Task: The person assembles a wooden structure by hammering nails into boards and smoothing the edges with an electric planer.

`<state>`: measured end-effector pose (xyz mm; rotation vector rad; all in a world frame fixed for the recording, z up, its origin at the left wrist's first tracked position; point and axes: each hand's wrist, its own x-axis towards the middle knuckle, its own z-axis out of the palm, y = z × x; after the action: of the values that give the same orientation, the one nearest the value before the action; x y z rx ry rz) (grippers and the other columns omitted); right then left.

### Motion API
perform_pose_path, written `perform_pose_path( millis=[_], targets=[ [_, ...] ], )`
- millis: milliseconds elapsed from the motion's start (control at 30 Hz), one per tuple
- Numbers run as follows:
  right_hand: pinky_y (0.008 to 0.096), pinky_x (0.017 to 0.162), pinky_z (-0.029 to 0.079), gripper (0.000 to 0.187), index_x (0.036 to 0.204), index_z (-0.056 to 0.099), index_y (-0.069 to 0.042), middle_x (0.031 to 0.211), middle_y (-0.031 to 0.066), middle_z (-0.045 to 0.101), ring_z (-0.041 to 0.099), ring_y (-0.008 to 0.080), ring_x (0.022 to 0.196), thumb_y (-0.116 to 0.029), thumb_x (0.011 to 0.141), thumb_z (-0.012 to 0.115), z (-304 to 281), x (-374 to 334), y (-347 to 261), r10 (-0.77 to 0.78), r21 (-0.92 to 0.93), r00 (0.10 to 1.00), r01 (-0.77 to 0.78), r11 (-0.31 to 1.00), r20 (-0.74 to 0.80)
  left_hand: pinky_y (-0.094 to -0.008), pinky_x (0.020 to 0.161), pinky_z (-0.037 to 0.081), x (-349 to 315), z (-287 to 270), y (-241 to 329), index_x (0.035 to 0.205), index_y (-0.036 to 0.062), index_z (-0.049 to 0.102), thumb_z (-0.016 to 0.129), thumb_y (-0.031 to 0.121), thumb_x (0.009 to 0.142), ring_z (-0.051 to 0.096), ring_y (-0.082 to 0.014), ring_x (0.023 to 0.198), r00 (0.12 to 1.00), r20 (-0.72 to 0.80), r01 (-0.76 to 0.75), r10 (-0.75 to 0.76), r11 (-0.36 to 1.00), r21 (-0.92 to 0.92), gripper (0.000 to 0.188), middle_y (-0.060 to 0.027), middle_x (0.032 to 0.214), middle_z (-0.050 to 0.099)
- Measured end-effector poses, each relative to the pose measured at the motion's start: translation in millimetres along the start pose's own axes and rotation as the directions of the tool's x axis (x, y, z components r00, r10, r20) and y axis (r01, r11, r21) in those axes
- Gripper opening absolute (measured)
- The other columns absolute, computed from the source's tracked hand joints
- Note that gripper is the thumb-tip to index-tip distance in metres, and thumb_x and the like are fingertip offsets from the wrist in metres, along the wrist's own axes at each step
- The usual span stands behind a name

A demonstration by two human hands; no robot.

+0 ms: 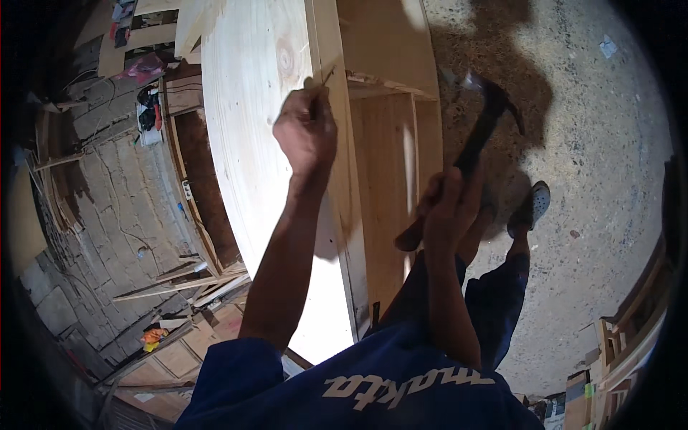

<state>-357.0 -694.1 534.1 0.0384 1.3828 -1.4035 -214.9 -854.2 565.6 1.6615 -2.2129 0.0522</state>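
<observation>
My left hand (307, 130) is closed in a pinch over the long edge of a pale wooden panel (240, 122). A thin nail (329, 76) sticks out from its fingertips, tilted, close to the edge strip. My right hand (450, 208) is wrapped round the dark handle of a claw hammer (479, 140). The hammer is raised to the right of the wooden cabinet (383, 150), its head pointing away from me and apart from the nail. Whether the nail's tip touches the wood, I cannot tell.
Open compartments with a divider (405, 132) run along the cabinet's right side. My shoe (541, 199) stands on the speckled floor (595, 236). Wood scraps (183, 287) and a wooden frame (188, 190) lie left. More timber (627, 351) stands at lower right.
</observation>
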Motion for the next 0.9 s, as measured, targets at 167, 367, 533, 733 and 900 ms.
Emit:
perform_pose_path(
  millis=[167, 367, 533, 733, 900],
  targets=[
    [0.0242, 0.048, 0.043, 0.042, 0.145, 0.045, -0.002, 0.079, 0.0015, 0.056, 0.054, 0.0076, 0.058, -0.019, 0.107, 0.042, -96, -16, 37, 0.053, -0.200, 0.999, -0.053, 0.978, -0.003, -0.0253, 0.075, 0.050, -22, -16, -5, 0.096, -0.0057, 0.070, 0.071, 0.008, 0.095, 0.060, -0.0091, 0.078, 0.988, 0.058, 0.152, -0.141, 0.911, -0.382, 0.014, -0.0073, 0.083, 0.070],
    [0.0277, 0.057, 0.047, 0.045, 0.142, 0.048, 0.002, 0.088, 0.0083, 0.057, 0.055, 0.0111, 0.069, -0.021, 0.104, 0.053, -219, -48, 80, -0.237, -0.604, 0.964, 0.260, 0.753, 0.119, -0.0211, 0.064, 0.038, -159, -80, 15, 0.090, -0.0040, 0.066, 0.067, 0.007, 0.098, 0.045, -0.0043, 0.070, 0.939, 0.003, 0.302, -0.343, 0.823, -0.482, 0.014, 0.0001, 0.078, 0.060],
    [0.0298, 0.062, 0.046, 0.047, 0.142, 0.047, 0.005, 0.096, 0.0139, 0.059, 0.055, 0.0114, 0.078, -0.022, 0.104, 0.052, -279, -106, 83, -0.144, -0.649, 0.988, 0.147, 0.747, 0.058, -0.0218, 0.073, 0.042, -328, -165, 40, 0.088, -0.0034, 0.061, 0.065, 0.005, 0.099, 0.050, -0.0062, 0.078, 0.880, 0.054, 0.461, -0.472, 0.820, -0.339, 0.014, -0.0012, 0.082, 0.060],
    [0.0315, 0.068, 0.049, 0.048, 0.145, 0.046, 0.002, 0.096, 0.0141, 0.062, 0.059, 0.0151, 0.082, -0.022, 0.104, 0.052, -323, -182, 101, -0.026, -0.601, 0.985, 0.126, 0.789, 0.172, -0.0268, 0.070, 0.044, -446, -199, 74, 0.092, -0.0078, 0.064, 0.062, -0.001, 0.097, 0.051, -0.0110, 0.075, 0.910, 0.146, 0.404, -0.389, 0.910, -0.093, 0.009, -0.0045, 0.079, 0.055],
    [0.0413, 0.081, 0.055, 0.051, 0.147, 0.043, 0.003, 0.107, 0.0269, 0.068, 0.070, 0.0356, 0.092, -0.021, 0.103, 0.054, -326, -237, 118, -0.129, -0.608, 0.947, 0.290, 0.739, 0.295, -0.0297, 0.066, 0.043, -449, -202, 79, 0.094, -0.0095, 0.065, 0.063, 0.002, 0.093, 0.049, -0.0153, 0.071, 0.952, 0.133, 0.269, -0.274, 0.961, 0.058, 0.012, -0.0081, 0.075, 0.052]
  ],
)
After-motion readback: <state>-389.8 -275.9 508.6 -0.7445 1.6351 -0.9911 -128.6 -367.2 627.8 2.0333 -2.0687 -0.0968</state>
